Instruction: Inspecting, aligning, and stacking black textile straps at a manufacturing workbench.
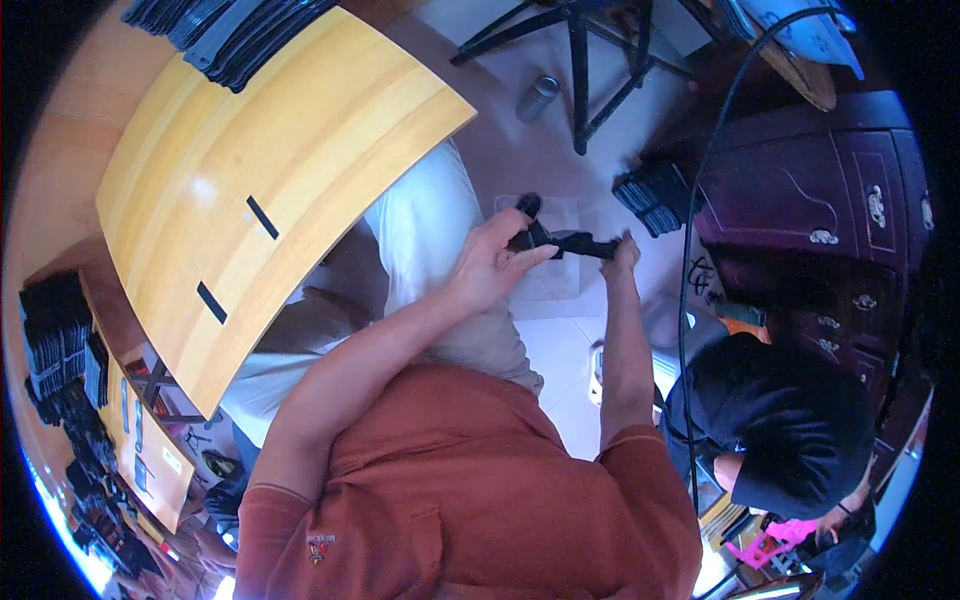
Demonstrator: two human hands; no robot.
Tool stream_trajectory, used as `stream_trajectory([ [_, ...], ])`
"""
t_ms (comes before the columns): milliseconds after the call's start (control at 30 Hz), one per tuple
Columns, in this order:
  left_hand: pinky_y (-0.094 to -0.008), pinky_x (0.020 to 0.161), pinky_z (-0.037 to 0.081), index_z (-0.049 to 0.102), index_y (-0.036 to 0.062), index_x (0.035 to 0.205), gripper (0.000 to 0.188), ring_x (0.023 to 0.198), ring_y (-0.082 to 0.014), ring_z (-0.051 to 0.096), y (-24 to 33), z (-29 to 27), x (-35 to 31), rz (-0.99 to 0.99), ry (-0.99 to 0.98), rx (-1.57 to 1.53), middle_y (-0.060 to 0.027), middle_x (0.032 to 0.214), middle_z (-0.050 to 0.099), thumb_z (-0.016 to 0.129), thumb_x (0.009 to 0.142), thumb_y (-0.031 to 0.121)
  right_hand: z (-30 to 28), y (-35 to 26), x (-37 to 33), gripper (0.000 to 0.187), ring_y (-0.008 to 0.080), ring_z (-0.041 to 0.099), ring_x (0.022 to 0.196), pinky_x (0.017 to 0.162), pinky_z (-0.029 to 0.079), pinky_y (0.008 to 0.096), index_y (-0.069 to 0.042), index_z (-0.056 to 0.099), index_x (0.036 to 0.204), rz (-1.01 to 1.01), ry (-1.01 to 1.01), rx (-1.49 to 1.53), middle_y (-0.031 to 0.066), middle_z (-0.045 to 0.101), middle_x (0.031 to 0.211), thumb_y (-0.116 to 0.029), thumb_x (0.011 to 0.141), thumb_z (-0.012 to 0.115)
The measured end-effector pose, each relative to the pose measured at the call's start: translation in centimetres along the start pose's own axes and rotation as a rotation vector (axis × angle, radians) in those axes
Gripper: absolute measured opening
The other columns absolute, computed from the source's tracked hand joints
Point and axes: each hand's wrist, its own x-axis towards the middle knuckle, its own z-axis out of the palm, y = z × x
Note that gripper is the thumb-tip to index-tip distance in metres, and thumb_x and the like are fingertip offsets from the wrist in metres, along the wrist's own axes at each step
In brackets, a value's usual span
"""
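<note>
Over the floor beyond my knees, a black strap-like strip (585, 243) is stretched between my two hands. My left hand (488, 262) grips its bunched, darker end, thumb extended along it. The other end is pinched by the closed fingers of my right hand (623, 257). What exactly the strip is, I cannot make out. Beneath it stands a see-through plastic bin (560, 285). A stack of dark flat pieces (655, 198) lies on the floor to the right of my right hand.
A pale wooden table (300, 130) on my left bears two short black strips (262, 217) and a pile of dark pieces (235, 35). Ahead are a metal cup (538, 98) and black stool legs (580, 80). A dark cabinet (790, 190), a hanging cable (690, 270) and a person in black (780, 420) are at right.
</note>
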Motion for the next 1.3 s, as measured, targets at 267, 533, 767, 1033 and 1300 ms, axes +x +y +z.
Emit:
stream_trajectory([
  [267, -0.0309, 0.06, 0.044, 0.059, 0.0014, 0.096, 0.028, 0.066, -0.0145, 0.052, -0.1, 0.4, -0.8, 0.131, 0.088, 0.044, -0.0061, 0.075, 0.055, 0.079, 0.089, 0.018, -6.1, 2.2, 6.2, 0.038, 0.0229, 0.065, 0.073, 0.064, 0.053, 0.0401, -0.006, 0.061, 0.091, 0.045, 0.305, -0.246, 0.0076, 0.064, 0.082, -0.04, 0.086, 0.077],
  [533, -0.025, 0.059, 0.044, 0.058, 0.0031, 0.095, 0.025, 0.07, -0.0047, 0.052, 1.7, -0.9, -0.5, -0.154, 0.014, -0.146, 0.0003, 0.078, 0.059, 0.077, 0.093, 0.019, -11.0, -1.8, 4.2, 0.045, 0.017, 0.054, 0.049, 0.038, 0.041, 0.0301, -0.006, 0.065, 0.098, -0.051, 0.274, -0.419, 0.0102, 0.068, 0.073, -0.048, 0.086, 0.077],
  [767, -0.0258, 0.059, 0.045, 0.054, 0.0036, 0.095, 0.028, 0.069, -0.0047, 0.053, 0.7, -0.3, -0.1, -0.156, -0.037, -0.171, -0.0001, 0.076, 0.059, 0.076, 0.094, 0.021, -5.7, -9.2, -2.0, 0.036, 0.007, 0.041, 0.043, 0.036, 0.027, 0.0234, -0.014, 0.061, 0.086, -0.37, -0.202, -0.463, 0.0002, 0.063, 0.069, -0.048, 0.092, 0.071],
  [1033, -0.0269, 0.059, 0.045, 0.054, 0.0031, 0.094, 0.029, 0.07, -0.0057, 0.053, 0.6, -0.5, 0.0, -0.187, -0.036, -0.165, -0.0012, 0.076, 0.059, 0.074, 0.096, 0.024, 0.3, -12.1, -14.2, 0.024, 0.0103, 0.061, 0.078, 0.072, 0.051, 0.0279, -0.005, 0.071, 0.102, -0.694, -0.952, -0.774, 0.0008, 0.067, 0.084, -0.013, 0.082, 0.082],
  [1300, -0.0305, 0.07, 0.05, 0.06, 0.0019, 0.107, 0.025, 0.08, -0.0092, 0.057, 0.8, -0.8, 0.0, -0.129, -0.154, -0.258, -0.0065, 0.088, 0.065, 0.07, 0.098, 0.023, 5.0, -11.6, -26.2, 0.081, 0.0308, 0.064, 0.121, 0.099, 0.052, 0.0391, -0.005, 0.049, 0.145, -0.774, -1.167, -1.04, 0.023, 0.064, 0.131, -0.017, 0.075, 0.087],
])
